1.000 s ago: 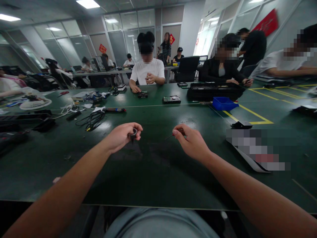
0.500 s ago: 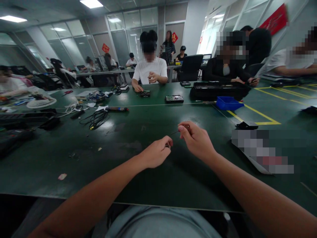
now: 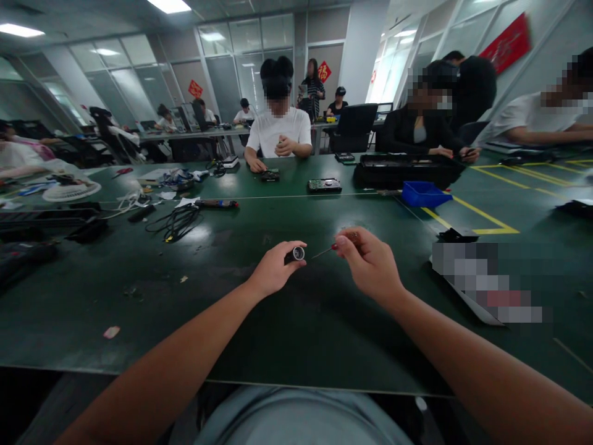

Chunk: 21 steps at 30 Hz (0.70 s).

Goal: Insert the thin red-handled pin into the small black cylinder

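My left hand is closed round a short black cylinder with a silver-rimmed round end. That end faces right and toward me; its exact kind is unclear. To the right, my right hand pinches a thin screwdriver with a slim metal shaft and a bit of red near the fingertips. Its tip points left and slightly down at the cylinder's open end, with a small gap between them. Most of the screwdriver's handle is hidden in my fingers. Both hands are above the dark green table.
Across the table, a person in a white shirt handles a small device. A hard drive, a blue bin and a long black housing lie ahead. Coiled black cable is at left, a pale packet at right.
My left hand has moved slightly left and turned, bringing the cylinder's round end into view. The screwdriver's shaft now tilts further down; my right hand has barely moved.
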Each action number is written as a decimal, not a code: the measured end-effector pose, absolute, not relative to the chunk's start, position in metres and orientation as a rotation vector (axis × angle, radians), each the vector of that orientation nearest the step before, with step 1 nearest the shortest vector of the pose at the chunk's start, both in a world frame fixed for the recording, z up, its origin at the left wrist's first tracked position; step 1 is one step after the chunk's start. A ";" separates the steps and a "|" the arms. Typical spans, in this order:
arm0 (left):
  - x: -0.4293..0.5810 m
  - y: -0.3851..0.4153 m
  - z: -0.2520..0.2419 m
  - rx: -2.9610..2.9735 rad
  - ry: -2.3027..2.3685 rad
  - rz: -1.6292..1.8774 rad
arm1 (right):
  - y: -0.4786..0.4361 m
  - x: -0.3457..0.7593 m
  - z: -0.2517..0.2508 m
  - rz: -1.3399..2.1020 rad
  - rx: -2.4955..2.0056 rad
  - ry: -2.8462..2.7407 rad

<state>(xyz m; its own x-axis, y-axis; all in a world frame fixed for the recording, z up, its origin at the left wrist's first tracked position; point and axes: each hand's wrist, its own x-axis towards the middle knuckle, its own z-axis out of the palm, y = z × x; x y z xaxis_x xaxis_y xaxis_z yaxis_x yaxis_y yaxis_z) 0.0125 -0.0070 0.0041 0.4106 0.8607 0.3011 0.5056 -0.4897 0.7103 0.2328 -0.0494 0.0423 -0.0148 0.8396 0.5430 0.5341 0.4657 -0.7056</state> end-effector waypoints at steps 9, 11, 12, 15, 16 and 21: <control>0.013 -0.009 0.006 2.144 1.202 0.880 | -0.047 0.232 0.039 0.578 -1.082 -1.588; 0.013 -0.009 0.005 2.144 1.193 0.875 | -0.047 0.232 0.038 0.592 -1.079 -1.600; 0.012 -0.009 0.005 2.142 1.183 0.879 | -0.046 0.232 0.038 0.595 -1.078 -1.608; 0.012 -0.010 0.005 2.134 1.156 0.901 | -0.045 0.233 0.036 0.588 -1.088 -1.625; 0.012 -0.010 0.005 2.133 1.151 0.905 | -0.045 0.233 0.035 0.585 -1.092 -1.626; 0.012 -0.011 0.008 2.135 1.152 0.892 | -0.044 0.234 0.034 0.571 -1.112 -1.628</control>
